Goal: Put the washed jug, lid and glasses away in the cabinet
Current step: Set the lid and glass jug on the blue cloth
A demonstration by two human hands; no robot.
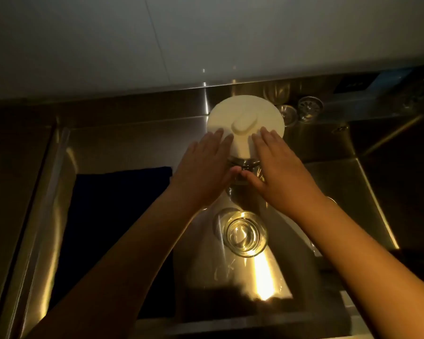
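stainless steel sink basin (132, 148), dimly lit, warm glare along walls. dark blue cloth (123, 216) lying flat in basin, left of centre. clear glass jug (242, 167) standing in basin under both hands, mostly hidden; only neck and shoulder showing, long axis apparently vertical, mouth up. round cream plastic lid (245, 123) seated on or at jug mouth, tilted toward camera; oblong knob on top running near-to-far, slightly to the right. left hand (203, 167) and right hand (282, 167) laid on near half of lid, one each side of knob, fingers straight and pointing away, thumbs nearly meeting at jug neck; palms flat, pressing or steadying rather than wrapped round. clear drinking glass (245, 237) upright in basin just nearer than jug, mouth up, apart from hands. two small round metal strainers (301, 110) on ledge behind, right.

step judged: lid and jug being taken up together, or lid being seated; cannot tell which. nothing in cabinet yet. next move calls for firm hold low on jug body, lid kept from sliding, straight lift clear of glass.
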